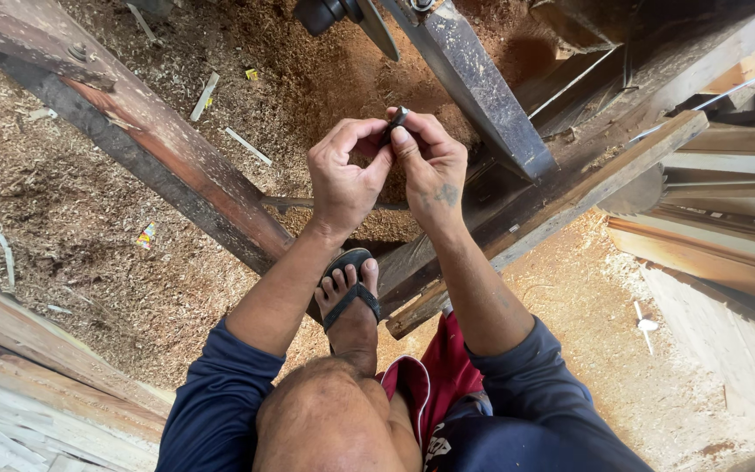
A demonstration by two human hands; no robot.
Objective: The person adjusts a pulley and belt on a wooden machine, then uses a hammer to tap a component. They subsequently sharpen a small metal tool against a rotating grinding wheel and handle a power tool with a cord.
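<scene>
Both hands are up in the middle of the view, meeting over a small dark object [395,119] that looks like a short cylinder, too small to tell more. The right hand [434,166] pinches it, thumb and forefinger closed on it near the top, the other fingers curled in. The left hand [342,175] comes in from the other side, its fingers bent into a loose hook, thumb tip touching the right thumb just below the object; whether the left fingers actually grip it, I cannot tell. Navy sleeves [220,402] are pushed up on both forearms. Below the hands, a bare knee is raised and a foot in a black flip-flop [351,293] rests against a weathered timber beam [168,157] that runs diagonally across the sawdust-covered ground [72,218]. A second beam [561,201] slants the other way to the right, and a dark steel bar [474,83] stands just behind the hands. Stacked planks [727,236] lie at the right edge, more boards [28,376] at lower left.
</scene>
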